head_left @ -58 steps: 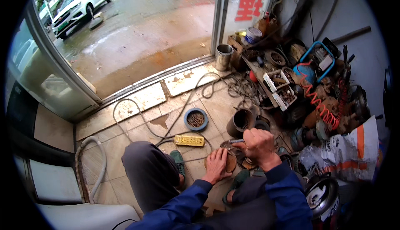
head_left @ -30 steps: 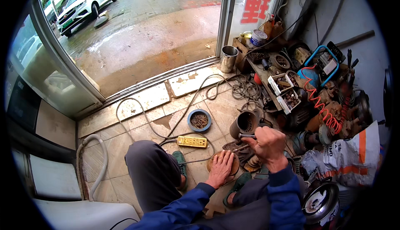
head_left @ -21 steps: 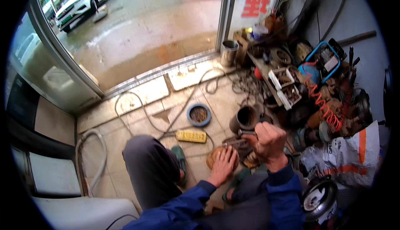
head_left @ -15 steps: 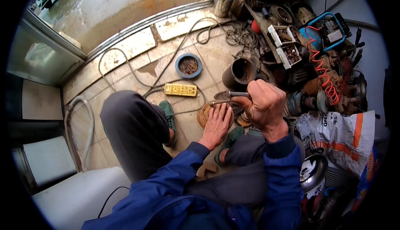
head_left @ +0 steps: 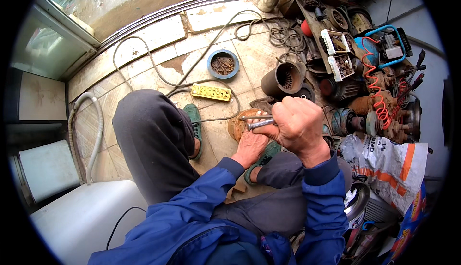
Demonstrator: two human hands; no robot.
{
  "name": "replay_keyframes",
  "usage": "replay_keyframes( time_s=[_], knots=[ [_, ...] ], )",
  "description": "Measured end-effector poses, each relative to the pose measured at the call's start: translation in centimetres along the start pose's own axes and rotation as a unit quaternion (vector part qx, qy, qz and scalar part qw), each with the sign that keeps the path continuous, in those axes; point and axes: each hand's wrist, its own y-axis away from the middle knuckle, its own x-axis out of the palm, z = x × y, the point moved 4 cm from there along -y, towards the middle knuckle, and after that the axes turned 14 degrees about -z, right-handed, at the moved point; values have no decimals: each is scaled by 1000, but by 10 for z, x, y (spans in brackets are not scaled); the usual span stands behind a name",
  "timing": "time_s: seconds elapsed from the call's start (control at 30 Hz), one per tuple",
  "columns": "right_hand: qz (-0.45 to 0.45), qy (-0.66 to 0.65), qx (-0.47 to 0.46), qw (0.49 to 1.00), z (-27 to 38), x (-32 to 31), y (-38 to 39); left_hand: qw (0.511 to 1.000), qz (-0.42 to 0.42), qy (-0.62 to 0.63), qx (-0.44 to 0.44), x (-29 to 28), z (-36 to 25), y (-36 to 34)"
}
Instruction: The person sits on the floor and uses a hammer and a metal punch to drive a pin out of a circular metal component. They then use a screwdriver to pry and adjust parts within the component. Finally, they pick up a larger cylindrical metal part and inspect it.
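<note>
My right hand (head_left: 300, 128) is closed in a fist around a metal tool whose two rod-like ends (head_left: 261, 124) stick out to the left; one end is shiny, the other darker. Its exact kind is hard to make out. Below those rods, my left hand (head_left: 252, 146) rests with stretched fingers on a round, rusty orange-brown piece (head_left: 235, 126) standing on the floor between my feet. The rods and right hand partly cover the left fingers.
Beyond lie a yellow power strip (head_left: 211, 92), a blue-rimmed bowl of rusty metal bits (head_left: 223, 64) and looping cables. A hollow motor housing (head_left: 277, 79) stands ahead right. Machine parts, white boxes (head_left: 343, 68) and a sack (head_left: 391, 169) crowd the right side; a white cabinet (head_left: 91, 217) is left.
My right hand has moved slightly left and nearer, and the rods now cross over the left fingers. The shiny rod has swung downward. My left hand stays on the round piece.
</note>
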Motion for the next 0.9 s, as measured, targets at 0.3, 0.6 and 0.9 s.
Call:
replay_keyframes(
  time_s=[0.3, 0.6, 0.9],
  knots=[
    [38, 2, -32, 999, -12, 4, -12, 991, -77, -89, 60, -4, -4, 4],
    [51, -18, -36, 998, -14, 14, -21, 996, -18, -75, 45, 9, 6, -1],
    [42, -70, -105, 991, -5, 11, -23, 986, -32, -102, 126, -23, -6, -14]
  ],
)
